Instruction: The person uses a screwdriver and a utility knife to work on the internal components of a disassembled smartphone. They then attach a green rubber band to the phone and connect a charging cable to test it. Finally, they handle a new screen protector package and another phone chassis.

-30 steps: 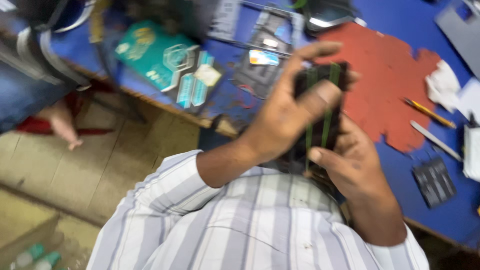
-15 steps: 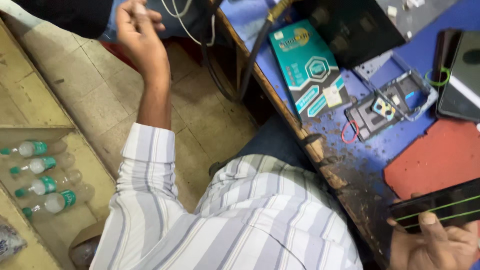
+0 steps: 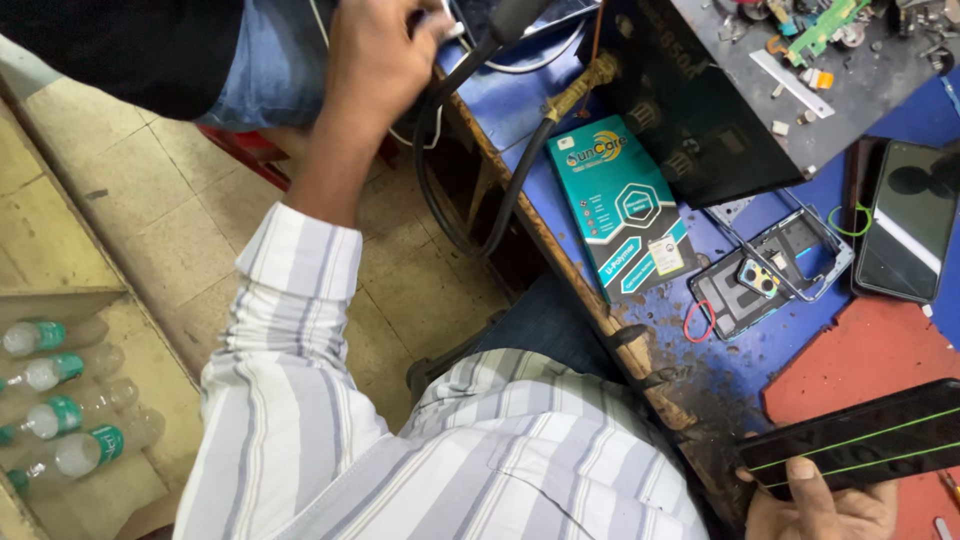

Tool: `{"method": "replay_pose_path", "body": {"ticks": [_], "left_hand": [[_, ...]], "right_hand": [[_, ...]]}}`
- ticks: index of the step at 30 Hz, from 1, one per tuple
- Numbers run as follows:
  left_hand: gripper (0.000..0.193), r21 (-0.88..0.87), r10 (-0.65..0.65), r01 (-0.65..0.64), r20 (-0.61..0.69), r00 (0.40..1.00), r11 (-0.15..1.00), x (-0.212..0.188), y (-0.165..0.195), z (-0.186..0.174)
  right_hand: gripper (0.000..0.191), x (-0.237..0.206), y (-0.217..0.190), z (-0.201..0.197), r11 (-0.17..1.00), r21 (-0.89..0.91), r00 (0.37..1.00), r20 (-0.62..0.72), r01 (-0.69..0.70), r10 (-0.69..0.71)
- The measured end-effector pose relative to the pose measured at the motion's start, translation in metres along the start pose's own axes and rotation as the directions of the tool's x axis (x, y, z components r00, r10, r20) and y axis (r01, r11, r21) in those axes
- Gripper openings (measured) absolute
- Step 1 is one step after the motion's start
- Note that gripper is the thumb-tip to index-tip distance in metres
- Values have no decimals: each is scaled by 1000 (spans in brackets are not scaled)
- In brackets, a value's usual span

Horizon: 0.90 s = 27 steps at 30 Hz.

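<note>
My left hand (image 3: 378, 62) reaches up to the bench's far left edge. Its fingers curl around the black hose (image 3: 432, 120) just below a black tool handle (image 3: 512, 16), beside a white cable. At the bottom right my right hand (image 3: 825, 505) grips the lower edge of a black phone (image 3: 860, 448), whose dark screen shows thin green lines. The phone lies slanted over the red mat (image 3: 860, 365). My striped shirt sleeve fills the lower middle of the view.
On the blue bench (image 3: 560, 215) lie a teal box (image 3: 620, 205), an opened phone frame (image 3: 770, 275) with a camera module, a second dark phone (image 3: 915, 230) and a black station (image 3: 720, 90) strewn with small parts. Bottles (image 3: 50, 400) lie on the floor at left. Another person sits at top left (image 3: 150, 50).
My left hand left the phone, swung out to the left and up, and closed at the hose. My right hand kept the phone, now low at the right. The view shifted left.
</note>
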<state>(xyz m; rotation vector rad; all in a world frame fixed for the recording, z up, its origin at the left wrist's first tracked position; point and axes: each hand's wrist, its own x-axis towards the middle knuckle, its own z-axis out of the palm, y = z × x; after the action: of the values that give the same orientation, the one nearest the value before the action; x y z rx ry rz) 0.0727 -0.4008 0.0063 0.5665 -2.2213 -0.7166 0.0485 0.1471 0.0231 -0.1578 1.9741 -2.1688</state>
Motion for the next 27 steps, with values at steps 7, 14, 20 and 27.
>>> {"method": "replay_pose_path", "body": {"ticks": [7,14,20,27], "left_hand": [[21,112,232,-230,-1,973,967,-8,3,8],[21,111,281,-282,24,959,953,-8,-5,11],[19,26,295,-298,77,952,954,-1,2,9],[19,26,316,-320,93,944,947,7,10,7]], "right_hand": [[29,3,12,-6,988,149,997,58,45,-54],[27,3,14,-7,990,122,993,83,75,-85],[31,1,12,1,995,73,997,10,75,-76],[49,5,10,-5,998,-59,1000,-25,-3,2]]}}
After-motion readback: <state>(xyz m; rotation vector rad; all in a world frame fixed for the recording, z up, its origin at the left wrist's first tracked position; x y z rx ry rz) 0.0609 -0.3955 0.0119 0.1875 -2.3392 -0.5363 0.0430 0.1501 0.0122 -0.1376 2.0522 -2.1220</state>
